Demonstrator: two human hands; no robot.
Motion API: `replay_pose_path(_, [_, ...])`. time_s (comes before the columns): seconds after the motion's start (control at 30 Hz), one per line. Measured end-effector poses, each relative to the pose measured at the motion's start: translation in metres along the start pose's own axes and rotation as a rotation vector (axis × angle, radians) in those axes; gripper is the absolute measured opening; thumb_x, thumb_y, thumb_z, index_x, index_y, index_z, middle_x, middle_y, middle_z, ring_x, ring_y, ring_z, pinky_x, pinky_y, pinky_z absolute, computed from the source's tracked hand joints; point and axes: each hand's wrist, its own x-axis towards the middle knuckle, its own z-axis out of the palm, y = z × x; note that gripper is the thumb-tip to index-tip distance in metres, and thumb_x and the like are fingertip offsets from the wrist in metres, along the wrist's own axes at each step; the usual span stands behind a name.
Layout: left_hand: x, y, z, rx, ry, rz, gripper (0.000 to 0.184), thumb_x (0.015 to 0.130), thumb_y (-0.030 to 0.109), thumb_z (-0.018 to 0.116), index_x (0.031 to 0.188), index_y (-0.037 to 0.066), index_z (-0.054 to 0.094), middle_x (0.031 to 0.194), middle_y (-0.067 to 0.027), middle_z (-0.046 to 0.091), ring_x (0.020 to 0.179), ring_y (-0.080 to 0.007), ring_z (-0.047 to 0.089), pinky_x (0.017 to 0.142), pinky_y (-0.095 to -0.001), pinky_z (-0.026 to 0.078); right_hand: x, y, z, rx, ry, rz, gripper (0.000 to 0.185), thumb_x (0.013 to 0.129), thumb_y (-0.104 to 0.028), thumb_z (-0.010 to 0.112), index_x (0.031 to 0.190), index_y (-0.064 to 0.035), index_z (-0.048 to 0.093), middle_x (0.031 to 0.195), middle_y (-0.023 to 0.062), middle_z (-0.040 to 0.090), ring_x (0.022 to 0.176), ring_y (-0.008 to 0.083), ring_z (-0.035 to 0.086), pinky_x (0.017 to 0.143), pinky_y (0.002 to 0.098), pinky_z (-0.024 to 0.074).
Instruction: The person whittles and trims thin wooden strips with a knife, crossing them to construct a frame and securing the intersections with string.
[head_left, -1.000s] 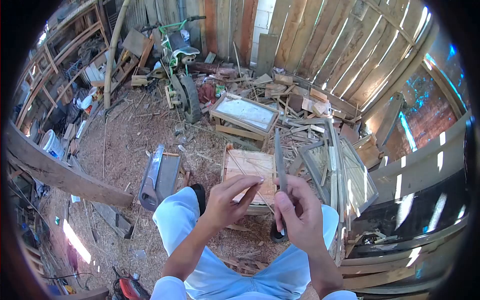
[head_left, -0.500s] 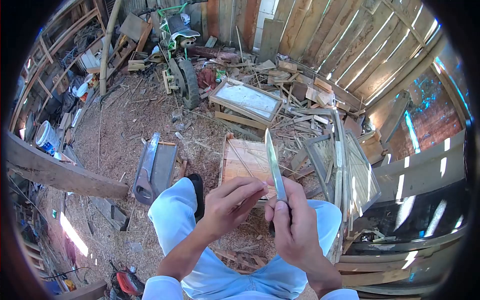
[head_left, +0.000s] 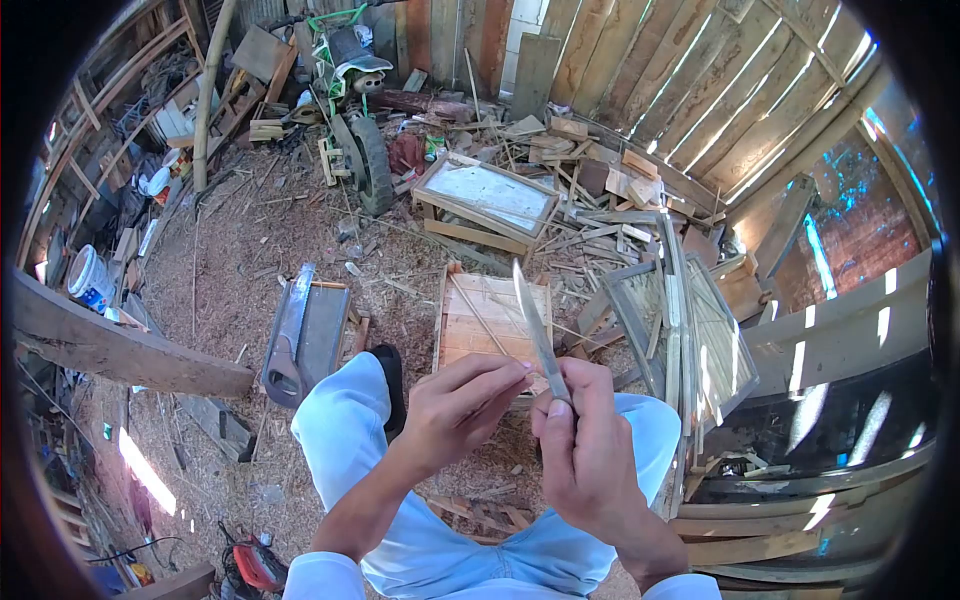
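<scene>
In my right hand (head_left: 590, 435) a knife (head_left: 535, 325) is gripped by its handle, its long blade pointing up and away from me. My left hand (head_left: 460, 410) is closed in a pinch just left of the blade. Something small and pale shows at its fingertips, too small to name. Beyond the hands lies a wooden panel (head_left: 475, 335) of pale boards. A thin stick (head_left: 478, 312) slants across that panel, its near end by my left fingers; I cannot tell whether they touch it.
A handsaw (head_left: 288, 350) rests on a dark board (head_left: 322, 325) at the left. A framed tray (head_left: 490, 190), wood scraps (head_left: 610, 185) and a motorbike (head_left: 365, 150) stand farther back. Leaning frames (head_left: 690, 330) are at the right. A red power tool (head_left: 258, 565) lies lower left.
The knife blade has tilted further left, its tip shifting left, and looks less bright. My left hand keeps its pinch in nearly the same place. The view has shifted slightly.
</scene>
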Motion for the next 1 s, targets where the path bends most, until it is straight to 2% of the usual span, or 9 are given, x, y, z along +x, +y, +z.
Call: replay_pose_path(1.0, [-0.0011, -0.0007, -0.0033, -0.047, -0.048, -0.056, 0.031, 0.076, -0.003, 0.07, 0.106, 0.005, 0.067, 0.094, -0.01, 0.067, 0.078, -0.0247, 0.067, 0.062, -0.0309, 0.054, -0.0012, 0.0019, 0.004, -0.073, 0.015, -0.041, 0.026, 0.09, 0.0, 0.047, 0.115, 0.005, 0.041, 0.072, 0.0213, 0.06, 0.058, 0.0365, 0.063, 0.05, 0.0433, 0.0471])
